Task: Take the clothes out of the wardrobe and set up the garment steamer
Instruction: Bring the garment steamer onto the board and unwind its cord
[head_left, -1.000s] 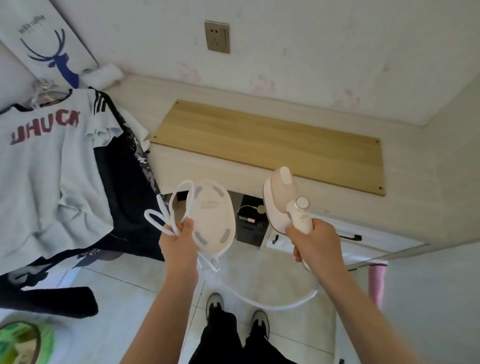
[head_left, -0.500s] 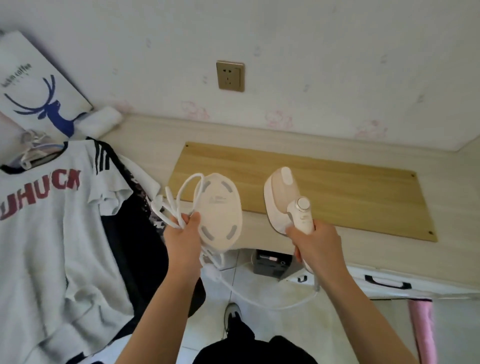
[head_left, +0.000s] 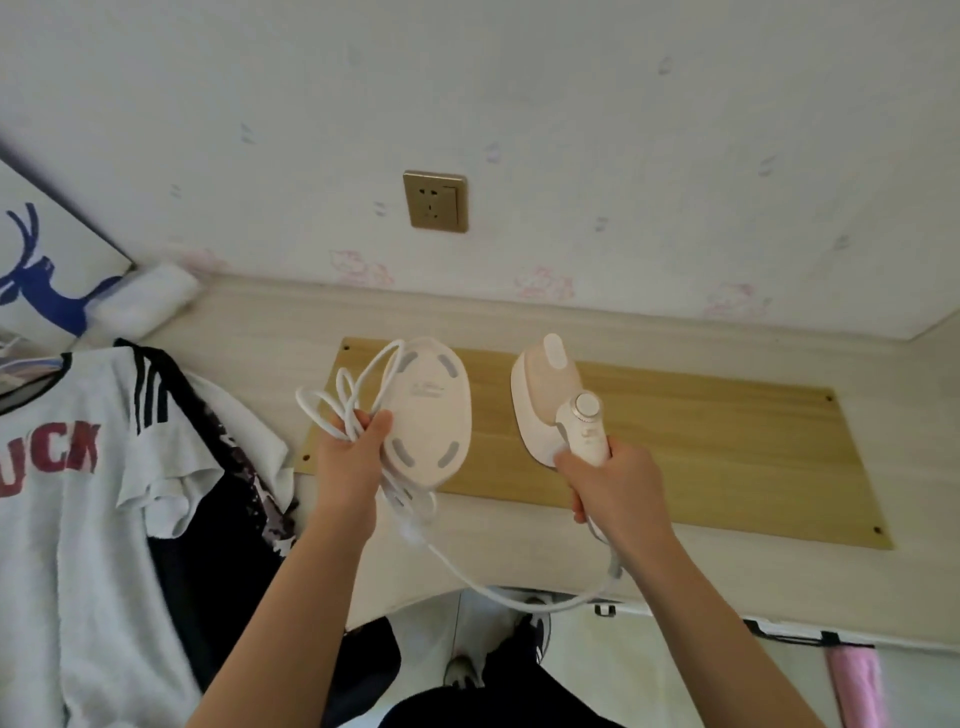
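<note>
Garment steamer (head_left: 545, 402): long axis toward wall, head up; right hand (head_left: 615, 483) wrapped around handle. Left hand (head_left: 348, 462) clasps base (head_left: 428, 410), coiled cord (head_left: 337, 405).

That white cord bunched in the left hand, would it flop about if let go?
Probably yes. The cord bends into loose loops above the left hand, so it looks limp, not stiff. Its free stretch sags in a curve to the steamer in the right hand. It seems light and may snag.
</note>
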